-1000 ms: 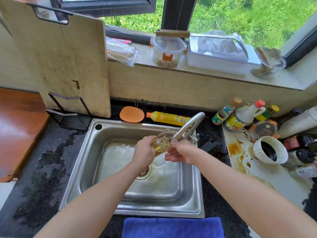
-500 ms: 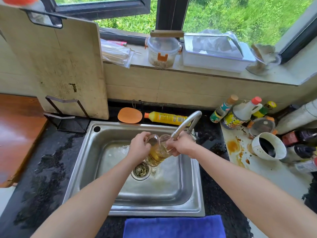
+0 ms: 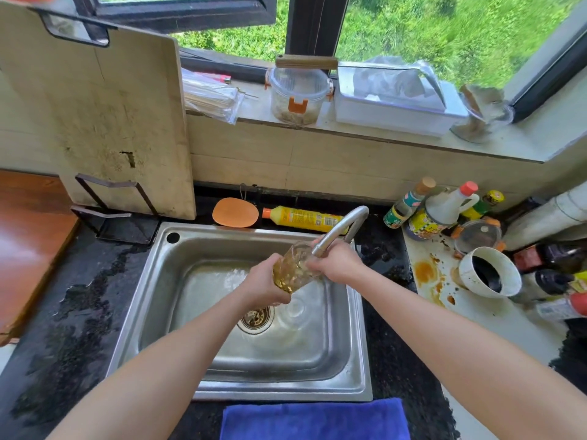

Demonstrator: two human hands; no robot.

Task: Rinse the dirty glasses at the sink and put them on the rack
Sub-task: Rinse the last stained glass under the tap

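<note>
A clear glass (image 3: 293,268) with yellowish liquid in it is held tilted over the steel sink (image 3: 178,312), its mouth up under the tap spout (image 3: 341,228). My left hand (image 3: 262,285) grips the glass around its lower part. My right hand (image 3: 336,262) holds the glass at its upper side, by the rim, just under the spout. A second clear glass (image 3: 293,308) lies in the sink basin beside the drain (image 3: 255,317).
A black wire rack (image 3: 114,214) holding a cutting board (image 3: 95,122) stands left of the sink. Behind the sink lie an orange pad (image 3: 235,212) and a yellow bottle (image 3: 305,219). Sauce bottles and a white cup (image 3: 489,271) crowd the stained right counter. A blue cloth (image 3: 314,419) lies in front.
The glass has tipped and moved up closer to the spout. My left hand has slid down around its lower part, and my right hand stays at the rim.
</note>
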